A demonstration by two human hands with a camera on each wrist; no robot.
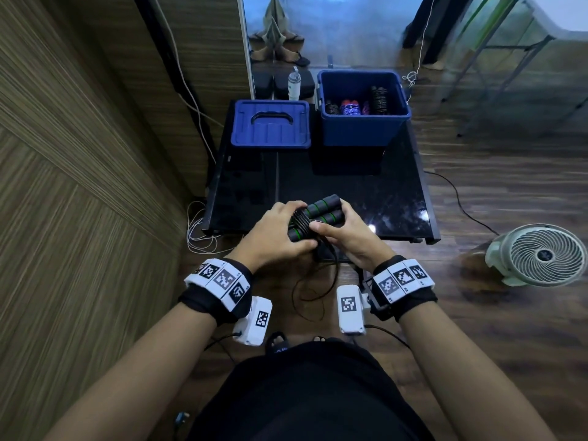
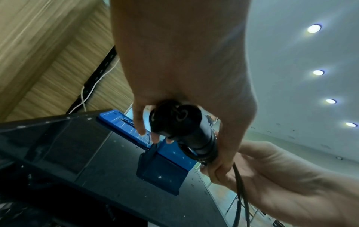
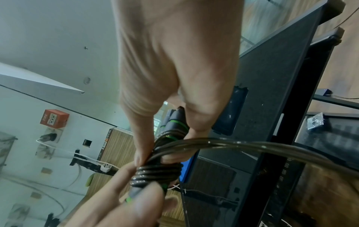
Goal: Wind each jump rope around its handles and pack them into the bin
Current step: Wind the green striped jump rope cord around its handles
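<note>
- Your left hand [image 1: 276, 232] has its grip clamped on the near end of the two handles [image 1: 318, 214], which lie side by side, black foam with green rings.
- Your right hand [image 1: 345, 235] has its grip clamped on the same pair; its thumb [image 3: 142, 147] presses the rope [image 3: 252, 145] against the handles beside the coils [image 3: 155, 175].
- The coils are wound tight around the middle of the paired handles; the right wrist view shows several turns touching one another.
- The loose rope [image 1: 318, 284] hangs from the bundle between your forearms, below the near edge of the counter [image 1: 350, 186].
- The bundle is held just above that near edge, well apart from the bin [image 1: 362, 128].
- The bin stands at the far right of the counter, open; several wound ropes [image 1: 351, 108] rest inside, though their number is hard to tell.
- The blue lid [image 1: 270, 124] lies flat on the counter just left of the bin.
- A fan [image 1: 541, 254] stands on the floor to the right.
</note>
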